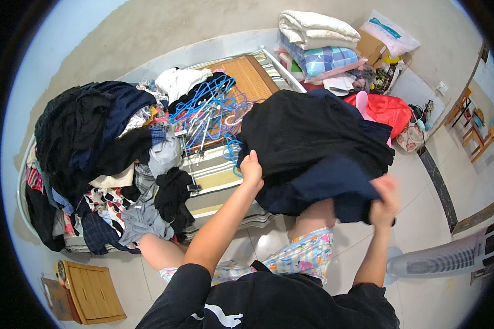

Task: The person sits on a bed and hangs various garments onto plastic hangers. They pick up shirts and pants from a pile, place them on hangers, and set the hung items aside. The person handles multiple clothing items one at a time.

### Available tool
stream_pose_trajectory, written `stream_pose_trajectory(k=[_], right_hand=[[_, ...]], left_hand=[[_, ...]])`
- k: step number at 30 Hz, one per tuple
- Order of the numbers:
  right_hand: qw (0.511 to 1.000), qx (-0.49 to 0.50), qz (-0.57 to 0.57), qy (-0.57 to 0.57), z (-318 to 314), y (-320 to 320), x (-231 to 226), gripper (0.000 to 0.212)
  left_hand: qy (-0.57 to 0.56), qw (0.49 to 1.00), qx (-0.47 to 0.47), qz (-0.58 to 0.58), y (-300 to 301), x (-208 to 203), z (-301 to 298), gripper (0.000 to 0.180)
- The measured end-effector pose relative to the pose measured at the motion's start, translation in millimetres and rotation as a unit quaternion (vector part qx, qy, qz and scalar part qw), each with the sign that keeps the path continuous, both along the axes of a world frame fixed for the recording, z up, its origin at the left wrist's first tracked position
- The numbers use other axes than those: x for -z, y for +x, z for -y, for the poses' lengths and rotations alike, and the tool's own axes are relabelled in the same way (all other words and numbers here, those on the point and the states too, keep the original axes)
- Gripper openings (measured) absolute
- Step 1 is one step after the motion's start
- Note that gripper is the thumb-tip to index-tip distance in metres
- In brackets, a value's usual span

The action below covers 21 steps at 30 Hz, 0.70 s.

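Observation:
A large black garment [313, 126] spreads over the right part of the bed, its exact kind unclear. Dark navy cloth [324, 186] hangs along its near side, over my right knee; I cannot tell whether the two are one piece. My left hand [252, 172] is closed on the garment's left edge, thumb up. At the near right corner my right hand [385, 202] grips the navy cloth, somewhat smeared by motion. Just left of the garment lies a tangle of blue, purple and silver clothes hangers [208, 112], partly covered by it.
A tall heap of mixed clothes [93, 137] fills the bed's left end. Behind the hangers is a wooden board [252, 77]. Folded bedding [318, 30] is stacked at the back right, near a red bag [387, 112]. A tower fan [450, 257] stands close by my right arm.

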State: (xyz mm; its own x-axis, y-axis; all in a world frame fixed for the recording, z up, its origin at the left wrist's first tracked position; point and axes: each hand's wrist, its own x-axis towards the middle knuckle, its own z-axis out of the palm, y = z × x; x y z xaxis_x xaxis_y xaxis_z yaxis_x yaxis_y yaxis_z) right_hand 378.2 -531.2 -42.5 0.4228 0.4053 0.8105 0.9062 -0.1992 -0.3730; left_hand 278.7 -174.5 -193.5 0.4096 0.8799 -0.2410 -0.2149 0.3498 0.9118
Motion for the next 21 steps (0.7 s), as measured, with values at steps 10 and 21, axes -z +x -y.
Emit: stream_pose_trajectory(k=[10, 21], right_hand=[[0.901, 0.383, 0.202, -0.018, -113.2, 173.8, -29.4, 0.042], [0.923, 0.145, -0.13, -0.331, -208.3, 176.2, 91.7, 0.047]], left_hand=[[0.228, 0.958, -0.007, -0.176, -47.5, 40.3, 45.3, 0.042], [-0.004, 0.972, 0.197, -0.13, -108.2, 35.3, 52.5, 0.025]])
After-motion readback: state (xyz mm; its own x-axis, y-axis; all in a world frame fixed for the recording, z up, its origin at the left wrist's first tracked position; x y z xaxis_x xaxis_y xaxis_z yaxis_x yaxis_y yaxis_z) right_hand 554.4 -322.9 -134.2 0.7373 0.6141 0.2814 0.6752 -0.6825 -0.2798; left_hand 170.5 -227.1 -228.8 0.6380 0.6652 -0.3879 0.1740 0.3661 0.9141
